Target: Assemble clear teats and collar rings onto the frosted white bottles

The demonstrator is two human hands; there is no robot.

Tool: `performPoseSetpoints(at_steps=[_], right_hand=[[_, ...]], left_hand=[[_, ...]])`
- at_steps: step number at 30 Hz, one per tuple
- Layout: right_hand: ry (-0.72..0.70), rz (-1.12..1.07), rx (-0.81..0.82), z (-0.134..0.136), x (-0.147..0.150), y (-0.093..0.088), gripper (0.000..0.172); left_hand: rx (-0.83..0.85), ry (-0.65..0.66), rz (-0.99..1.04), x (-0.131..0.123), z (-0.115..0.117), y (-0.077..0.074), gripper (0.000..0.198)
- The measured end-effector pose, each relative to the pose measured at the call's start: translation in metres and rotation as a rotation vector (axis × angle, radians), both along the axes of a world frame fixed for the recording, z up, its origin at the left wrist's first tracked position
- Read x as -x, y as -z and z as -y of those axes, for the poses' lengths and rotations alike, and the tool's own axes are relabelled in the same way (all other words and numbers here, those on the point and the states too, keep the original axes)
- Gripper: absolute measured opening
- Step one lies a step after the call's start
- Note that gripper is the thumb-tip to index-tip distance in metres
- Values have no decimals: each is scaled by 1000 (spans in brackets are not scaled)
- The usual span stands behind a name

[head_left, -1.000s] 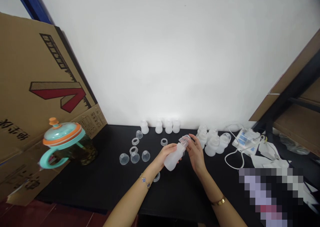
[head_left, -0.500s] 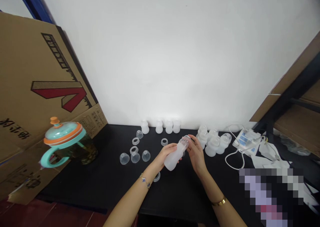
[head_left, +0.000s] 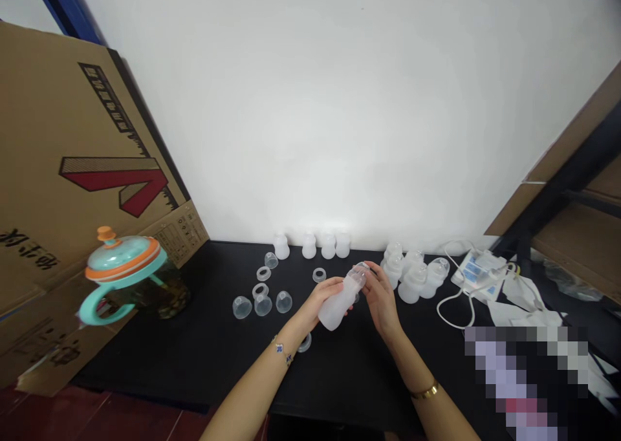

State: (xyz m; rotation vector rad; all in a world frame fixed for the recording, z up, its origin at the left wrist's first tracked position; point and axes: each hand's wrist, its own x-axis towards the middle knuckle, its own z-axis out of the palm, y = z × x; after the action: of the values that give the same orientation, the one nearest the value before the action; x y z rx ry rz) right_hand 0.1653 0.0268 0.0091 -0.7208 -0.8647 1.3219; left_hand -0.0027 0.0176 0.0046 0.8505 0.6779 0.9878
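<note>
A frosted baby bottle (head_left: 336, 307) lies tilted between my hands, its top pointing up and to the right. My left hand (head_left: 324, 296) is wrapped round the bottle's body. At the top end, the fingers of my right hand (head_left: 381, 296) close round a clear dome cap (head_left: 359, 271). Just beyond my hands a ring collar (head_left: 319, 275) lies on the black table. Another collar (head_left: 305, 343) sits below my left wrist, partly covered. To the left are clear dome caps (head_left: 262, 305) and further collars (head_left: 261, 291).
Open bottles (head_left: 309, 246) stand along the white wall. Several capped bottles (head_left: 414, 283) are grouped at right, beside a white cable (head_left: 453, 324) and papers. A teal-lidded jug (head_left: 127, 279) stands at left before a cardboard box (head_left: 92, 124). A pixelated patch covers the lower right.
Almost nothing differs. Both hands keep their hold on the bottle and cap, with only a tiny shift of the fingers at the cap.
</note>
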Motion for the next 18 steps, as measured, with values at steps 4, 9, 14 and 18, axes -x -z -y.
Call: performPoseSetpoints(at_steps=[4, 9, 14, 18], right_hand=[[-6, 3, 2, 1, 0, -2, 36], [-13, -3, -1, 1, 0, -2, 34], [-7, -10, 4, 1, 0, 0, 34], [-1, -13, 8, 1, 1, -1, 34]], left_hand=[[13, -8, 1, 0, 0, -1, 47], [19, -12, -2, -1, 1, -2, 48], [20, -9, 0, -1, 2, -2, 48], [17, -10, -10, -1, 1, -2, 49]])
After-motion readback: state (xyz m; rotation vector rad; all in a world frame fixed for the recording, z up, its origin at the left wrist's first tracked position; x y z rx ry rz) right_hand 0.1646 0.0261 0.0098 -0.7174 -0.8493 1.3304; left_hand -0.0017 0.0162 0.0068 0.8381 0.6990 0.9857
